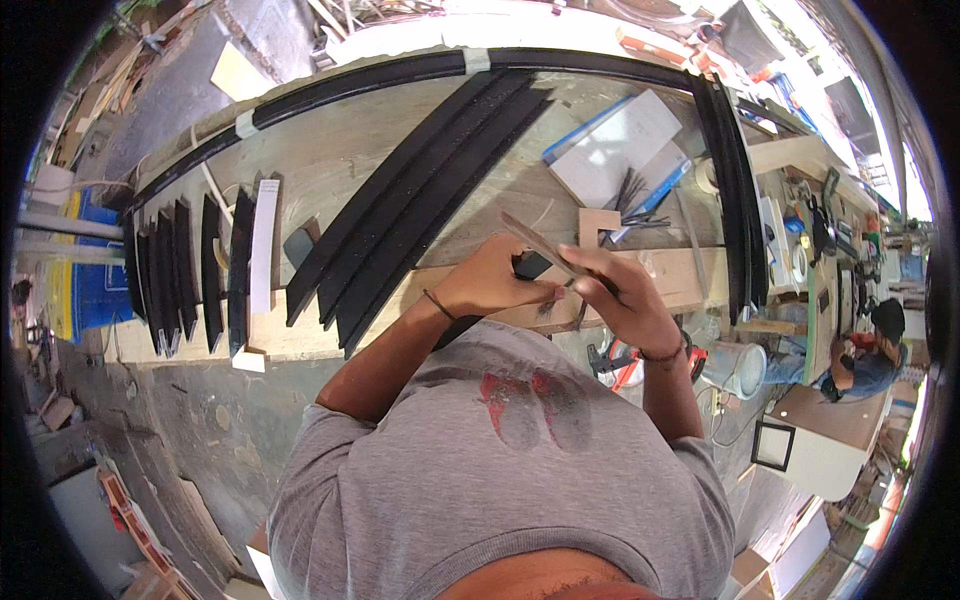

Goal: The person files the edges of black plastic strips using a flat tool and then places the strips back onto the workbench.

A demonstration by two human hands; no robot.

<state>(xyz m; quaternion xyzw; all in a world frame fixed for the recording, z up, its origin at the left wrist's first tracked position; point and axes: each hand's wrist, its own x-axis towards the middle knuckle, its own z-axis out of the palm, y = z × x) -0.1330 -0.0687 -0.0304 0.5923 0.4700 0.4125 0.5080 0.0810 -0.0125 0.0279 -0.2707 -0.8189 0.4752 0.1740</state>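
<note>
My left hand (488, 275) is closed around a black strip (532, 265), like a length of frame moulding, its end showing beside the fingers. In my right hand (628, 298) a thin, flat brownish strip (535, 240) is pinched between thumb and fingers; its material is unclear. It slants across the end of the black strip, and whether the two touch cannot be made out. Both hands meet just in front of my body at the bench's near edge. Beyond my left hand, several long black mouldings (425, 185) lie diagonally on the workbench (330, 155).
Shorter black strips (210, 270) and a white strip (264, 245) lie left. A white box (620, 150), dark thin pieces (630, 195) and a notched wooden piece (596, 222) lie ahead. More mouldings (728, 200) are right. Beyond a bucket (738, 370), another person (865, 360) sits.
</note>
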